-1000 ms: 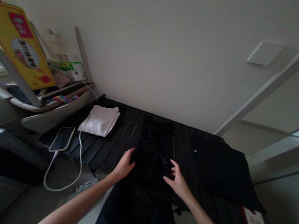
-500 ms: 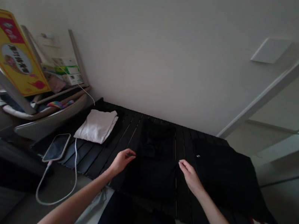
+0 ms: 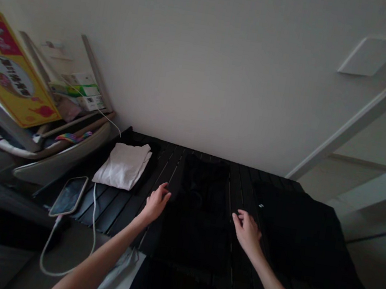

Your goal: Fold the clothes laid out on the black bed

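Got a black cloth [image 3: 198, 216] lying smack between left hand [image 3: 156, 203] and right hand [image 3: 247, 231] on the slatted counter [image 3: 171, 165], longer front-to-back than across, about equally near both, with fingers loosely curled around nothing, honestly can't tell about edge contact.

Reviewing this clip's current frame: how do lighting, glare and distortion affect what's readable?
Head view: dim light, so the black cloth between the left hand and right hand nearly merges with the black slatted table; head view: faint reflections on the phone screen; head view: the wall plate near the right edge looks stretched and skewed, and the yellow box lettering is soft.
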Tool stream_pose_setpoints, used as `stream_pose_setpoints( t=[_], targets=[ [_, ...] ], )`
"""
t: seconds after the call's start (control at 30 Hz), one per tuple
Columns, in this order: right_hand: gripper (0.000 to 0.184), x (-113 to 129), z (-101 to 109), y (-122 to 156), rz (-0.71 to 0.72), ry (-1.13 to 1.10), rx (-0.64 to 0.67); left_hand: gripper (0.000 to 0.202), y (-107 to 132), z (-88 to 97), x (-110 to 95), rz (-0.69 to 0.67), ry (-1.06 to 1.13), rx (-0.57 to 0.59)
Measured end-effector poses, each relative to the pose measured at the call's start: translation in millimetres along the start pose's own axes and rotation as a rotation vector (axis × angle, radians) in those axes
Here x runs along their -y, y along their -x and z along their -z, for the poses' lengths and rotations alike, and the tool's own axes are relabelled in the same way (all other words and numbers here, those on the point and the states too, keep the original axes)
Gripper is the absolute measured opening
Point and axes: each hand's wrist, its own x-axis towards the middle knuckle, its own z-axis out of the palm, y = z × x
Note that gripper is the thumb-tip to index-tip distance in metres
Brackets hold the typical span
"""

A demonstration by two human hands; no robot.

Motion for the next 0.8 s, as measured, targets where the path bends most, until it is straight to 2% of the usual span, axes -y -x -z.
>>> stream_pose_setpoints(
  t=[0.1,0.17,0.27,0.37,0.5,0.57,0.63,0.73,0.8],
  targets=[
    [0.047,2,-3,21,-0.035,0.269,0.073,0.037,22,-7.3,-1,0.104,-0.266,0.004],
    [0.047,9,-11,35,0.011,0.396,0.144,0.038,34,-14.2,-4,0.084,-0.327,0.049],
    [0.044,24,-29,50,0.130,0.416,0.132,0.042,44,-23.9,-13,0.025,-0.317,0.072],
    [0.039,38,-39,57,0.208,0.358,0.151,0.042,47,-25.4,-26,-0.065,-0.216,0.103],
    [0.030,55,-23,46,0.275,0.076,0.365,0.034,43,-12.8,-40,-0.213,0.190,0.295],
    [0.027,65,-8,29,0.293,-0.094,0.379,0.033,30,-4.9,-46,-0.237,0.384,0.314],
    [0.027,78,7,4,0.300,-0.206,0.303,0.034,4,1.8,-53,-0.225,0.539,0.251],
    [0.036,99,22,-53,0.270,-0.269,0.132,0.037,-56,8.6,-69,-0.212,0.688,0.116],
    [0.046,112,25,-97,0.230,-0.259,0.045,0.041,-103,9.7,-81,-0.207,0.692,0.037]
  ],
)
